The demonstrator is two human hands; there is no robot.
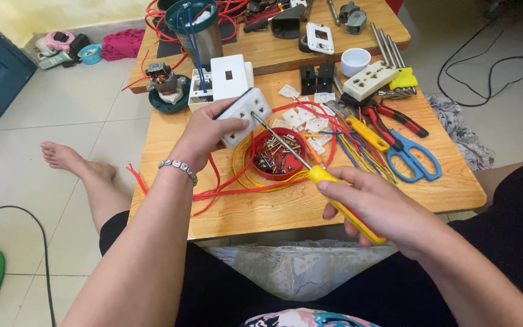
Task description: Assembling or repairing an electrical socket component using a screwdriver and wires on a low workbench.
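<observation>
**Screwdriver on the socket, over a crowded table**

I'm looking down at the low wooden table (261, 212), cluttered end to end. Biggest near the work: the loop of red and yellow wires (237, 181) sprawling across the middle, then the blue scissors (416, 160) off to the right. My left hand (204, 136) is wrapped firmly around the white socket (246, 115), holding it tilted above the table. My right hand (373, 209) is closed tight on the yellow screwdriver (334, 191), its tip touching the socket's edge. Just below sits the red bowl of screws (276, 160). The risk, as I judge it: the tip meets the socket at a slant, so it could skid off towards my left fingers, or a loosened screw could drop among the wires.
</observation>
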